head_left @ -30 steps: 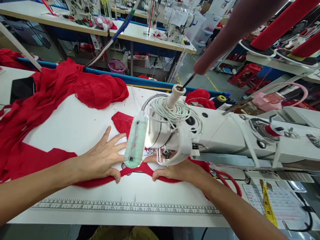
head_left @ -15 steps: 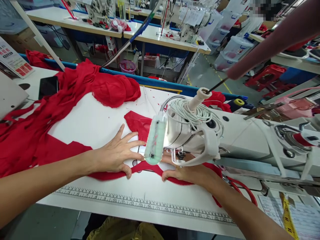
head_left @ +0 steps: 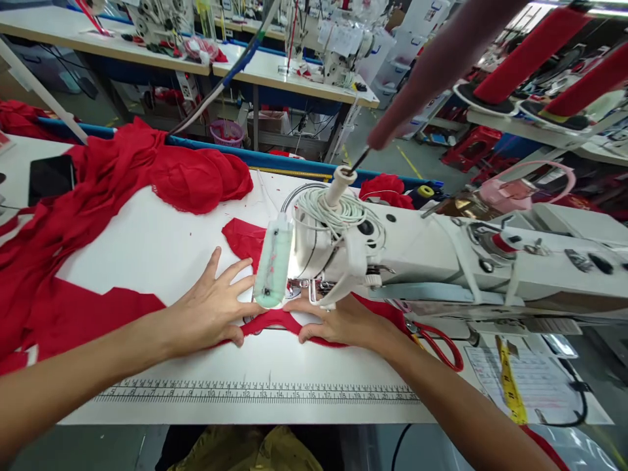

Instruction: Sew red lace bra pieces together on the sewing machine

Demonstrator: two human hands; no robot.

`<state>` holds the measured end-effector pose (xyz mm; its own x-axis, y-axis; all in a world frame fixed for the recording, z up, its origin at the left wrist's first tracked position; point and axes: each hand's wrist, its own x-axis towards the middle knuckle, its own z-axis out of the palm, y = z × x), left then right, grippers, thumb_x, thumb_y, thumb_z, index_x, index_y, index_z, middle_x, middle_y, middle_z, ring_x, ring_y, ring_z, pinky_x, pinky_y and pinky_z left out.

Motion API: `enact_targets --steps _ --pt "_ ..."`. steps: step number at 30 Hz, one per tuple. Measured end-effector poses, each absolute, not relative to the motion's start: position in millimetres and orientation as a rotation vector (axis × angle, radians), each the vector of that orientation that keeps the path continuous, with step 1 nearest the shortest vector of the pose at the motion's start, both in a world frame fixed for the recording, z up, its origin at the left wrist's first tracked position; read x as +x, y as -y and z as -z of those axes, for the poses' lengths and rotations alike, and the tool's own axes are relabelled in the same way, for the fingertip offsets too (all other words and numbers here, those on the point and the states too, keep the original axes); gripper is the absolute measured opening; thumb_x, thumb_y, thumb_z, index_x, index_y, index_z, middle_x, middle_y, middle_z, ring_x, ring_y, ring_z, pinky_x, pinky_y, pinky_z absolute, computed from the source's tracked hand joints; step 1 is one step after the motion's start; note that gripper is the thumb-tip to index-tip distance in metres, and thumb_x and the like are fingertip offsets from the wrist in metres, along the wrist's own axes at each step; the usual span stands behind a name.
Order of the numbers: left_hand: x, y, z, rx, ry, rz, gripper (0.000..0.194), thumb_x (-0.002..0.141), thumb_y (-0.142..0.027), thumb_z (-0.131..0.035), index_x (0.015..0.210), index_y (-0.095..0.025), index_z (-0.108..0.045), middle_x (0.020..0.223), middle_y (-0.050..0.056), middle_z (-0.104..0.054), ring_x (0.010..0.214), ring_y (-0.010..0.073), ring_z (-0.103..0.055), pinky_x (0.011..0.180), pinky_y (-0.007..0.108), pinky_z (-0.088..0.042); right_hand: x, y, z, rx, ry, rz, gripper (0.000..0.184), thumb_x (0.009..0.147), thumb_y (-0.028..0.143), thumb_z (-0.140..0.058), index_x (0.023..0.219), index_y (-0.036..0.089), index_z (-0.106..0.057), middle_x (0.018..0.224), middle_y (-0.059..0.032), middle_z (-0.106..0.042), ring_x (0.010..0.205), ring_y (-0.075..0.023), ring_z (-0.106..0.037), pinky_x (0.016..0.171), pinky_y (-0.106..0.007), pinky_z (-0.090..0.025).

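Note:
My left hand [head_left: 212, 307] lies flat, fingers spread, on a strip of red fabric [head_left: 275, 322] just left of the sewing machine's head [head_left: 333, 252]. My right hand [head_left: 343, 322] presses the same strip flat under the machine's head, fingers pointing left. The strip runs under the needle area, which the pale green lamp [head_left: 273, 268] partly hides. More of the red fabric [head_left: 243, 237] shows behind the needle. Neither hand grips anything.
A big heap of red cloth [head_left: 112, 183] covers the table's left and back. Red-handled scissors [head_left: 436, 340] lie right of my right hand. A printed ruler [head_left: 255, 391] runs along the front edge. A phone [head_left: 49, 178] lies far left. Red thread cones [head_left: 530, 52] stand upper right.
Both hands stay pressed on the red strip by the needle. The camera view swung right and back; the hands have shifted slightly closer together.

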<state>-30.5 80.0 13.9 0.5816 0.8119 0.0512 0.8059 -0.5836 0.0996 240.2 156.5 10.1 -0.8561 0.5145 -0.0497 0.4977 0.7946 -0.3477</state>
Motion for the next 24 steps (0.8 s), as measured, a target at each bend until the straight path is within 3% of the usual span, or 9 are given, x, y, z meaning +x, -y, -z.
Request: enact_targets --steps 2,3,5,10,13,18,24 --pt "-21.8 -61.1 -8.4 2.69 -1.577 -0.281 0.048 0.076 -0.03 -0.082 0.121 -0.028 -0.065 0.118 0.007 -0.063 0.116 0.0327 -0.053 0.106 0.06 -0.032 242.0 -141.0 -9.0 -0.847 2.885 -0.474 0.049 0.084 0.041 -0.077 0.13 0.033 -0.063 0.111 -0.0028 -0.071 0.103 -0.0247 -0.062 0.09 -0.036 -0.048" --pt "-18.6 -50.7 -2.9 2.619 -1.662 -0.372 0.04 0.083 -0.029 -0.076 0.121 -0.024 -0.063 0.111 0.007 -0.064 0.105 0.0286 -0.056 0.095 0.049 -0.042 242.7 -132.5 -6.2 -0.903 2.833 -0.422 0.049 0.085 0.041 -0.075 0.131 0.029 -0.062 0.109 -0.0048 -0.071 0.102 -0.0253 -0.062 0.09 -0.038 -0.048" --pt "-16.3 -32.5 11.1 2.408 -1.842 -0.533 0.025 0.095 -0.031 -0.059 0.117 -0.019 -0.061 0.099 0.007 -0.063 0.088 0.0235 -0.057 0.076 0.037 -0.044 242.7 -116.9 1.9 -1.054 2.703 -0.326 0.042 0.088 0.04 -0.073 0.125 0.023 -0.064 0.103 -0.007 -0.07 0.097 -0.0256 -0.062 0.088 -0.038 -0.048" --pt "-29.7 -21.4 28.3 2.181 -1.884 -0.587 0.021 0.101 -0.036 -0.047 0.093 -0.021 -0.059 0.091 0.002 -0.061 0.085 0.0211 -0.055 0.077 0.037 -0.037 233.9 -102.0 14.1 -1.199 2.567 -0.412 0.009 0.089 0.022 -0.071 0.095 0.02 -0.064 0.086 -0.002 -0.067 0.084 -0.0206 -0.06 0.079 -0.033 -0.044" --pt "-35.0 -31.3 21.4 2.165 -1.83 -0.517 0.019 0.1 -0.033 -0.047 0.089 -0.023 -0.059 0.091 0.0 -0.06 0.086 0.0205 -0.054 0.078 0.036 -0.035 227.7 -103.3 11.2 -1.214 2.568 -0.534 0.013 0.09 0.016 -0.068 0.083 0.021 -0.058 0.082 0.0006 -0.064 0.081 -0.0184 -0.057 0.077 -0.031 -0.041" --pt "-17.0 -42.4 19.3 2.176 -1.938 -0.615 0.015 0.096 -0.034 -0.054 0.088 -0.021 -0.058 0.088 0.002 -0.057 0.084 0.0226 -0.053 0.077 0.037 -0.036 224.0 -104.2 8.8 -1.177 2.567 -0.543 0.015 0.095 0.014 -0.059 0.082 0.021 -0.053 0.083 -0.0007 -0.06 0.082 -0.019 -0.054 0.076 -0.03 -0.04" --pt "3.9 -47.0 29.5 2.456 -1.958 -0.77 0.019 0.097 -0.013 -0.044 0.081 -0.019 -0.051 0.078 0.004 -0.055 0.072 0.021 -0.046 0.067 0.033 -0.034 222.7 -110.7 15.5 -1.078 2.464 -0.548 0.014 0.098 0.013 -0.051 0.088 0.021 -0.057 0.08 0.0003 -0.065 0.075 -0.017 -0.058 0.071 -0.028 -0.041"
